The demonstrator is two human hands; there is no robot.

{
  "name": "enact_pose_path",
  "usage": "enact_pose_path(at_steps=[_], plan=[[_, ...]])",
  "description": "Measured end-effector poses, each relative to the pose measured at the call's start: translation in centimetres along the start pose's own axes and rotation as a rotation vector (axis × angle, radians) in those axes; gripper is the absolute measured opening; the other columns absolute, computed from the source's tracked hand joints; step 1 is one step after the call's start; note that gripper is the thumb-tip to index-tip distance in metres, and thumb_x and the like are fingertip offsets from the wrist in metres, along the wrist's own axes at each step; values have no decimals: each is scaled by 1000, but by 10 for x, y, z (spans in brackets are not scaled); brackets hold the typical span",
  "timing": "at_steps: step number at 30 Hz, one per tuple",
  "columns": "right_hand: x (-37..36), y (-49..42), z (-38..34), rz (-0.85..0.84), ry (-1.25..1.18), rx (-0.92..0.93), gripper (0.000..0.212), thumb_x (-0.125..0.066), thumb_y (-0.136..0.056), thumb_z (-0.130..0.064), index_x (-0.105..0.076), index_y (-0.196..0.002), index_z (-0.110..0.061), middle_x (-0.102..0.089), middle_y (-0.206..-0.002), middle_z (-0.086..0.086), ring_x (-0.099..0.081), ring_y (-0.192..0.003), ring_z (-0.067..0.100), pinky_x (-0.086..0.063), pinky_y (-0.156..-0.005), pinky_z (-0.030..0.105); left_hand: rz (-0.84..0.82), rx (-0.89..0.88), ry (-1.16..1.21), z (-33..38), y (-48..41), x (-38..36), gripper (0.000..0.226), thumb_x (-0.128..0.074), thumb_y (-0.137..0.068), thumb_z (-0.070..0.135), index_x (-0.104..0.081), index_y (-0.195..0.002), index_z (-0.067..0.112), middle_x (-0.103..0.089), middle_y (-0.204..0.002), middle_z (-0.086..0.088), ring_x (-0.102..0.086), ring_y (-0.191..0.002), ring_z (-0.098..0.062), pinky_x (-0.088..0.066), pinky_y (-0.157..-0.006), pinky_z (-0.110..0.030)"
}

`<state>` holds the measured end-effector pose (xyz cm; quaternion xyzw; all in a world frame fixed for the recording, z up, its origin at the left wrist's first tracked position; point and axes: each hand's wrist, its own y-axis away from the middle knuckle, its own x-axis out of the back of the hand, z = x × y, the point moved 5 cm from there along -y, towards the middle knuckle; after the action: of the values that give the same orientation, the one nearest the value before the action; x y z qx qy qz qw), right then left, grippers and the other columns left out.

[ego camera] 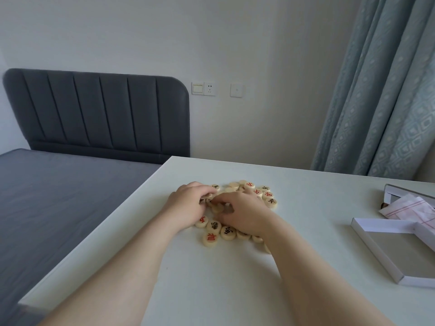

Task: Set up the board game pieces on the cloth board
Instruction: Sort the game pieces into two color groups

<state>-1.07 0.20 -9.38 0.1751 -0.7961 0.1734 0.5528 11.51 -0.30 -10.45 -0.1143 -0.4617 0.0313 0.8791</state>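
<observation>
Sorting the heap: pieces loose, cloth board unspread

Nearest, we log the tabletop (211, 290), white, with both forearms crossing it. Next come the game pieces (227, 232): round pale discs marked in red or black, heaped mid-tabletop, some face down. Left hand (188, 204): fingers curled low over the heap's left side; we cannot tell whether they hold a disc. Right hand (244, 216): fingers narrow, closed about a face-down piece (217, 208). To the right, well apart from the heap, lies an open box (388, 257), and just behind it the cloth board (410, 207), folded. Beyond are the bed (58, 196) and the curtain (388, 102). We judge the step in hand to be sorting. The next move calls for the cloth to be unfolded flat before any piece is placed.
</observation>
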Motion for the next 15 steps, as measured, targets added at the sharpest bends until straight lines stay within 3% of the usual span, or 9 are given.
enact_pose_path(at_steps=[3, 6, 9, 12, 15], plan=[[0, 0, -4, 15, -28, 25, 35, -53, -88, -31, -54, -122, -37, -52, -92, -6, -39, -113, 26, -29, -101, 35, -4, 16, -59, 4, 4, 3, 60, -38, -81, -5, -52, -124, 34, -50, -116, 10, -39, -117, -14, -36, -99, -30], [1, -1, -4, 101, -64, 20, 29, -54, -87, -27, -60, -114, -33, -63, -105, -3, -41, -114, 24, -32, -94, 32, -56, -11, -132, 9, 6, 2, 57, -37, -83, 0, -50, -125, 37, -46, -132, 19, -34, -123, -15, -29, -103, -30], [2, -2, 0, 123, -85, -14, 25, -52, -88, -30, -61, -110, -25, -65, -111, -2, -49, -111, 22, -38, -91, 32, -59, 24, -102, 5, 5, 1, 53, -38, -84, 2, -57, -117, 38, -50, -132, 19, -40, -122, -15, -34, -100, -30], [6, -2, 3, 151, -96, -50, 24, -45, -92, -26, -61, -108, -17, -65, -107, 3, -54, -104, 24, -42, -87, 34, 23, 58, 32, 5, 6, 5, 40, -42, -87, 4, -63, -111, 28, -59, -115, 6, -52, -101, -15, -42, -79, -21], [6, -3, 7, 186, -155, -89, 25, -44, -93, -23, -64, -103, -11, -67, -101, 7, -57, -96, 26, -45, -79, 34, 51, 68, 98, 5, 7, 7, 29, -49, -89, 8, -65, -108, 23, -56, -90, 7, -50, -79, -11, -38, -58, -13]])
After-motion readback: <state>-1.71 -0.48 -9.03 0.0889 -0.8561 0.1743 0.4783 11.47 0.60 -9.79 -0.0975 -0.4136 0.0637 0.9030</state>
